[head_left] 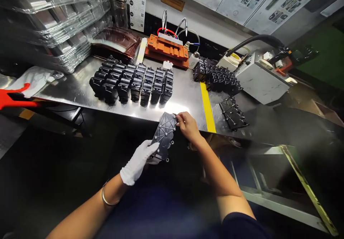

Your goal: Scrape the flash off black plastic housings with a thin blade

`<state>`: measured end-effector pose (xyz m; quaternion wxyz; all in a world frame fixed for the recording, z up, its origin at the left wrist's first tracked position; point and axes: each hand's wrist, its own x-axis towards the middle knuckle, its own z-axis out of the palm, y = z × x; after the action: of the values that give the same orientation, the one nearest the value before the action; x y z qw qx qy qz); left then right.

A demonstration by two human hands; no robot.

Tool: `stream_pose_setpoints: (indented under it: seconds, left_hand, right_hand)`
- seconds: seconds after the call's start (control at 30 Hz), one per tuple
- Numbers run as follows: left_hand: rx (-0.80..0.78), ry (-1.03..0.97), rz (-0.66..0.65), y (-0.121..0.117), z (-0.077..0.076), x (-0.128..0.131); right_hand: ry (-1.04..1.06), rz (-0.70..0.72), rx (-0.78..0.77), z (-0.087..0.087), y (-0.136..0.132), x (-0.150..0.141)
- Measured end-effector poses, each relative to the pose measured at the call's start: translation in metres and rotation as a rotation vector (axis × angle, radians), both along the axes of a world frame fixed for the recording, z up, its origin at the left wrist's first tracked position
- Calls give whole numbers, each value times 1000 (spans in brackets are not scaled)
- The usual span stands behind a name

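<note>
A black moulded plastic part (164, 133) with raised ribs and small round metal inserts is held tilted before the bench's front edge. My left hand (139, 160), in a white glove, grips its lower end, thumb across the face. At the upper right corner, the bare fingers of my right hand (188, 125) are pinched against the part's edge; whether something small sits between them is hidden. Beyond my hands stand several similar black parts (137, 83) in a close row. One more black part (233, 113) lies to the right of the yellow tape.
The steel bench (185, 106) carries yellow tape (208, 108), an orange fixture (168, 49), more black parts (217, 75) and a grey box-shaped machine (264, 76). Clear plastic trays (53, 20) are stacked at left, near a white cloth (37, 81). A metal frame (303, 181) stands lower right.
</note>
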<state>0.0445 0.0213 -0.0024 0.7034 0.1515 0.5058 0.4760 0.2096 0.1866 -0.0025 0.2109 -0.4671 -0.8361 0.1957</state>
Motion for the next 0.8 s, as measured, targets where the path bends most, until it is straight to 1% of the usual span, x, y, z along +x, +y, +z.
stream_pose_setpoints:
  seconds: [0.07,0.13,0.23,0.33,0.5,0.63,0.8]
  left_hand:
    - [4,59,-10,2,1,1]
    - [17,122,30,1,-2,4]
    - [47,220,95,-3,-12,6]
    - [64,271,101,-5,-20,7]
    - [80,276,95,-4,-22,7]
    - [77,277,83,-5,-22,8]
    - [88,268,97,-7,-24,7]
  right_hand:
    - [8,-3,27,-1,1,1]
    - [7,-25,54,0,0,4]
    - [-29,-55,117,2,-4,8]
    - [-117,-61,208,3,-7,10]
    - [-242,-42,342,5,-5,11]
    - [-252,23,395,10,-1,14]
    - [-204,-6,430,12,-2,19]
